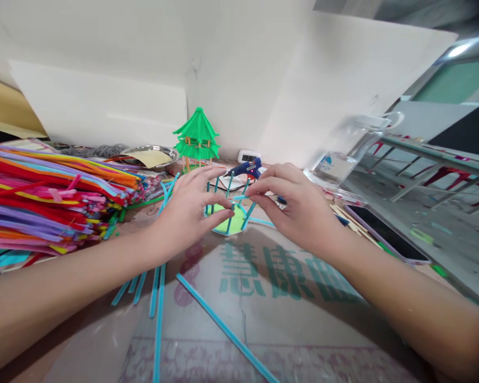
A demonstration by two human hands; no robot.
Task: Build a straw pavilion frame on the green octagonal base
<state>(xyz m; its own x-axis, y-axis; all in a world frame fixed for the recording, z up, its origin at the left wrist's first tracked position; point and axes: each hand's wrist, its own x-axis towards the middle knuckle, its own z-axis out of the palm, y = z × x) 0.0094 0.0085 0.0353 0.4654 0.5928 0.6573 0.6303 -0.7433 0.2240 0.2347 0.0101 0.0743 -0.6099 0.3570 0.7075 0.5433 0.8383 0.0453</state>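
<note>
- Base (220, 222), pale green and straight-edged, is lying flat on the worktop (299, 332), in front of the person.
- Blue posts (249, 215) are standing around the edge of the base; the one at its right front is leaning outward.
- Left hand (191, 205) is reaching in from the left of the base, thumb and forefinger bracketing the top of the front post; cannot tell whether this grip is pinching the post or only brushing it.
- Right hand (295, 205) is hovering to the right of the base and above it, its grip pinching one end of a short blue strip (239, 197), which is lying roughly level among the post tops.
- Behind the base, a blue glue gun (244, 169) is resting near a small white device (249, 156); farther back and to the left, a green-roofed model (198, 133) is standing upright.
- Left of the base, multicoloured fuzzy stems (43, 197) are lying heaped, a metal dish (167, 152) sitting behind them.
- Nearer than the base, a long blue strip (227, 329) is lying slantwise.
- Right of the base, a phone (387, 234) is lying face up; a clear jug (339, 159) is standing beyond it.
</note>
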